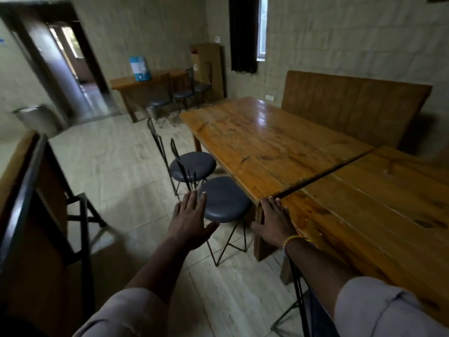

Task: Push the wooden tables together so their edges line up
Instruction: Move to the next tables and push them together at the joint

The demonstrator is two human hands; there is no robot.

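- Pale grey sleeves (379, 310) are pushed up both forearms; a braided band of coloured thread (295, 240) circles the right wrist.
- Right hand (273, 221) lies flat, fingers straight, on the corner edge of the near bench (379, 215) — varnished orange-brown planks with dark knots.
- Far bench (264, 142), of the same glossy plank wood, sits end to end with it; a narrow dark gap (340, 167) runs between them.
- Left hand (190, 221) hovers spread wide and holds nothing, above a round padded grey stool (224, 203) on thin black wire legs.
- Floor (109, 166): pale tiles.
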